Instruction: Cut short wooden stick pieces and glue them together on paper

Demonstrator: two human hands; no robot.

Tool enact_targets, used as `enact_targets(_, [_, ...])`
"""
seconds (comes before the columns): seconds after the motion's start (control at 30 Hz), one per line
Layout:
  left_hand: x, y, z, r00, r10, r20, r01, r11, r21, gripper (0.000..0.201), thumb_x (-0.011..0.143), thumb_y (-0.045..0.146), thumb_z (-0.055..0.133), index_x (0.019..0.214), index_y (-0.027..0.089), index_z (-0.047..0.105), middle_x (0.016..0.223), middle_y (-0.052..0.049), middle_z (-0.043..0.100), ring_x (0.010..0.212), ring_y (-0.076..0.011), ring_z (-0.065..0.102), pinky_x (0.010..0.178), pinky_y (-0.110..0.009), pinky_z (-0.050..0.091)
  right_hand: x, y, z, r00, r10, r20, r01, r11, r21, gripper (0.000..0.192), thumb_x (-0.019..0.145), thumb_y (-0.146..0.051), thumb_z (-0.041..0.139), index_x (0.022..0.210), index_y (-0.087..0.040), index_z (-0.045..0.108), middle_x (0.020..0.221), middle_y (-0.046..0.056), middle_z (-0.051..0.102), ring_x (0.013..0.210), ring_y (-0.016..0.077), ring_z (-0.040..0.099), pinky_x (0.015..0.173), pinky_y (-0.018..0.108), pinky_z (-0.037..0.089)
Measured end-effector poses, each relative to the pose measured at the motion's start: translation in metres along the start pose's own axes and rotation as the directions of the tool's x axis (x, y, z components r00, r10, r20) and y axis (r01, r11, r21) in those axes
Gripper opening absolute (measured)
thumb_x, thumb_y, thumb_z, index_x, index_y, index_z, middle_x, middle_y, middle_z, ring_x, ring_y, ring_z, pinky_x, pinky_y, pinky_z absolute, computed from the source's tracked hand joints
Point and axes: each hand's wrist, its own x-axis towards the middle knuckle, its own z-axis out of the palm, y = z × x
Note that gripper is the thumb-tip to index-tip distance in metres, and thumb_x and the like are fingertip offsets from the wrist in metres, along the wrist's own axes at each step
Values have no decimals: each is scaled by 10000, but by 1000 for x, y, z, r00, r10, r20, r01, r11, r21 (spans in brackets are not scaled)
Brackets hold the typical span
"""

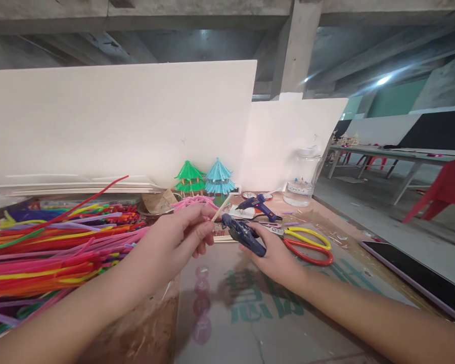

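Note:
My left hand [187,232] pinches a thin pale wooden stick [222,206] between thumb and fingers. The stick slants up and away over the table. Close beside it, my right hand [271,253] is closed around a dark blue hand tool [246,236] with a stubby, jaw-like head. That head is at the lower end of the stick; whether they touch I cannot tell. Behind the hands lie a blue glue gun [260,203] and scissors [307,245] with yellow and red handles. Two small tiered pagodas stand farther back, one green [189,177], one light blue [219,177].
Bundles of coloured pipe cleaners [60,253] cover the left side. Pink pieces [195,201] and a bowl [155,205] sit behind my left hand. A clear jar [301,177] stands back right, a phone [420,275] lies at the right edge, and white boards [136,116] rise behind.

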Motion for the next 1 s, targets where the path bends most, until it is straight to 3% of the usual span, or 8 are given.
enact_targets(0.37, [-3,-4,4,998,59,23,-63,948,312,304,909,340,420,770,204,653,574,37,590,511,-119,527,483,-217,351,1,-1,-2,999,-32,-21,32,999,-25,422,800,-276,632,1210,-199,568,1148,117,679,1068,287,647,940,461,513])
enact_targets(0.6, [-3,-3,6,997,55,47,-67,952,298,307,928,361,390,865,213,652,591,43,604,508,-122,542,490,-216,355,1,4,-3,999,-40,-34,40,999,-7,406,808,-298,639,1195,-194,570,1157,120,676,1070,282,647,928,441,519])
enact_targets(0.8, [-2,-2,8,997,35,65,-55,940,336,297,917,331,372,759,206,590,552,45,560,475,-117,500,460,-208,328,1,8,1,996,-60,-72,57,997,-44,420,821,-340,639,1208,-197,562,1168,133,671,1081,294,639,924,453,518])
enact_targets(1.0, [3,-6,13,995,82,63,-99,921,376,246,872,245,367,742,198,570,636,11,622,564,-134,547,531,-216,359,-1,2,-2,981,-186,-49,181,979,-93,414,789,-230,625,1198,-211,561,1156,122,678,1078,292,639,911,453,522])
